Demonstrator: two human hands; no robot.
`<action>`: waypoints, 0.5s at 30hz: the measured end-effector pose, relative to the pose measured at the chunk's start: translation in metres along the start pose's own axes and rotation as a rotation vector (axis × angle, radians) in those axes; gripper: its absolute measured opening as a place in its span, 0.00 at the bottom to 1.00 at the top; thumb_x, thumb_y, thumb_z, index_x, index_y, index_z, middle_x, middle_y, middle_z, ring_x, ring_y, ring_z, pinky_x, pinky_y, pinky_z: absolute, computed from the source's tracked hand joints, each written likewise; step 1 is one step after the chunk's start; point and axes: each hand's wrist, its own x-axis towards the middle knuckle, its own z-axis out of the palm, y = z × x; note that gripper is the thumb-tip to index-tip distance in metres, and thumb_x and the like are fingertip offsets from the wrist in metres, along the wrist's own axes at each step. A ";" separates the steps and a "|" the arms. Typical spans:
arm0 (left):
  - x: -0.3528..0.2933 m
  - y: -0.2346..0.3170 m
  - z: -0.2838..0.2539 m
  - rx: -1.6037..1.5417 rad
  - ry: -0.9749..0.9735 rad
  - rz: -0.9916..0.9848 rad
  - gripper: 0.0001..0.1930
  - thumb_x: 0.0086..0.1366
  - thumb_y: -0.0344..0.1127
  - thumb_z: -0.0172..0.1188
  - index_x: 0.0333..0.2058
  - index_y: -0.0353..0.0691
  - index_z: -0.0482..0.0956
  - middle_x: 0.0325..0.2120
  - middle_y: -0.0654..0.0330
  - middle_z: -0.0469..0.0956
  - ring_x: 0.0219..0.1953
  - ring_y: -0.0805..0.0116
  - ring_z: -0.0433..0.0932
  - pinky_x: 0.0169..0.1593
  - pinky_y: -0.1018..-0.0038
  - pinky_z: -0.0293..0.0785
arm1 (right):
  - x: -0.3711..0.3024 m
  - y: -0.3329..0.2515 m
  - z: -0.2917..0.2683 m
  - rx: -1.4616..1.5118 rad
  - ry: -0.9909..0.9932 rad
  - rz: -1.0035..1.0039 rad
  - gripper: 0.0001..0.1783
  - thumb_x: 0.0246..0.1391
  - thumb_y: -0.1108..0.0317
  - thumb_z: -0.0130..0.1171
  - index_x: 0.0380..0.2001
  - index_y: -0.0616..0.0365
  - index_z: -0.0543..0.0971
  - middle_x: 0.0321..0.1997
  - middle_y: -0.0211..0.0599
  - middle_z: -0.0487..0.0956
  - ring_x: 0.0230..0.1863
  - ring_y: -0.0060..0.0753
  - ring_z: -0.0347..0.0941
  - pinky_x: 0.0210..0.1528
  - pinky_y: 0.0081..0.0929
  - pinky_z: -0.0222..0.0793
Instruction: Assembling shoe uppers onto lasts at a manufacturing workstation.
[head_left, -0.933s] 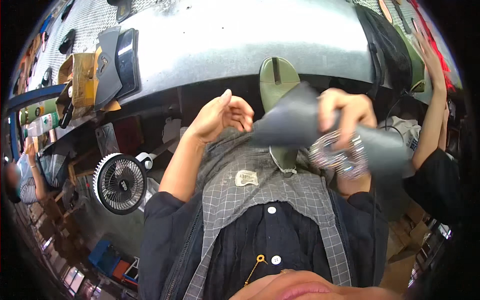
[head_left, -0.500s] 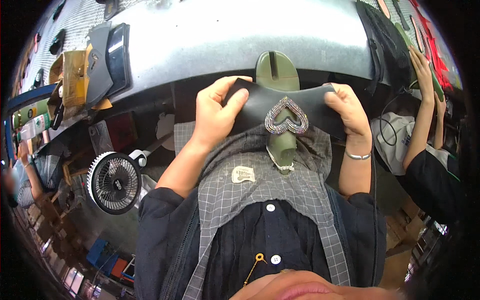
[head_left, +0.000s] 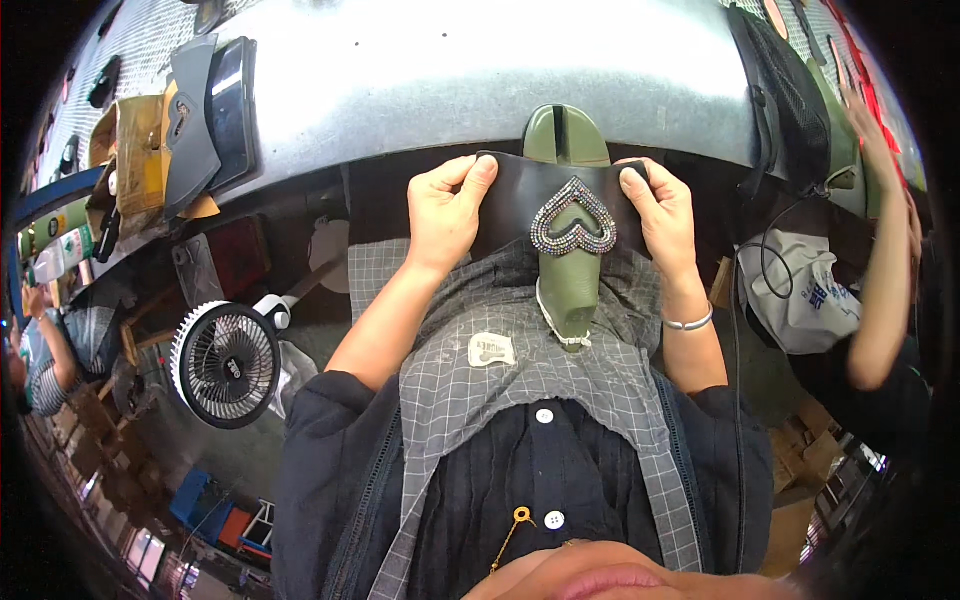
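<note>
A green shoe last point(head_left: 570, 295) rests toe toward me on my checked apron, its slotted heel end against the table edge. Across its instep lies a black shoe upper point(head_left: 508, 200), with a rhinestone-edged heart cutout point(head_left: 541, 226) that lets the green show through. My left hand point(head_left: 445, 212) pinches the upper's left end between thumb and fingers. At the right end, my right hand point(head_left: 666, 217) grips the other edge the same way. Between both hands the upper is held spread over the last.
The metal table point(head_left: 480, 60) curves across the front. At the left stand black uppers point(head_left: 192, 135) beside a cardboard box point(head_left: 138, 140). A round fan point(head_left: 228, 365) sits lower left. A black mesh bag point(head_left: 790, 85) and a co-worker's arm point(head_left: 885, 270) are at the right.
My right hand has moved left, nearer my left hand, and its grip on the upper shows more plainly. The heart sits more squarely over the last. The co-worker's arm has shifted right.
</note>
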 end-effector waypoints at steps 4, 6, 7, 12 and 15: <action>0.006 -0.010 0.001 -0.135 -0.079 -0.150 0.11 0.63 0.34 0.56 0.31 0.31 0.80 0.25 0.68 0.77 0.27 0.84 0.69 0.31 0.84 0.67 | -0.002 0.004 -0.001 0.021 0.001 0.003 0.09 0.57 0.69 0.54 0.27 0.63 0.74 0.25 0.19 0.71 0.28 0.09 0.61 0.29 0.12 0.59; 0.008 -0.006 0.002 -0.262 -0.107 -0.322 0.10 0.62 0.34 0.57 0.32 0.31 0.80 0.27 0.64 0.78 0.28 0.82 0.72 0.33 0.83 0.69 | -0.005 0.003 0.002 0.053 0.006 0.001 0.08 0.58 0.69 0.53 0.27 0.62 0.74 0.25 0.19 0.72 0.28 0.08 0.61 0.29 0.11 0.59; 0.008 -0.005 0.003 -0.326 -0.121 -0.408 0.10 0.62 0.34 0.57 0.33 0.31 0.80 0.28 0.63 0.79 0.28 0.81 0.73 0.33 0.82 0.71 | -0.005 0.006 0.003 0.063 0.014 0.006 0.08 0.58 0.69 0.53 0.27 0.62 0.74 0.25 0.19 0.72 0.28 0.08 0.61 0.29 0.11 0.59; 0.011 -0.014 0.005 -0.477 -0.111 -0.517 0.11 0.62 0.35 0.57 0.34 0.30 0.78 0.30 0.58 0.80 0.31 0.74 0.76 0.38 0.77 0.73 | -0.007 0.015 0.024 0.228 0.117 0.036 0.10 0.59 0.66 0.51 0.26 0.59 0.73 0.24 0.18 0.71 0.26 0.08 0.61 0.28 0.12 0.59; 0.013 -0.006 0.017 -0.532 -0.073 -0.474 0.10 0.62 0.34 0.57 0.32 0.32 0.79 0.29 0.59 0.79 0.31 0.74 0.76 0.37 0.77 0.72 | -0.012 0.014 0.027 0.408 0.127 0.096 0.12 0.60 0.64 0.50 0.25 0.57 0.73 0.24 0.18 0.71 0.25 0.09 0.61 0.27 0.13 0.58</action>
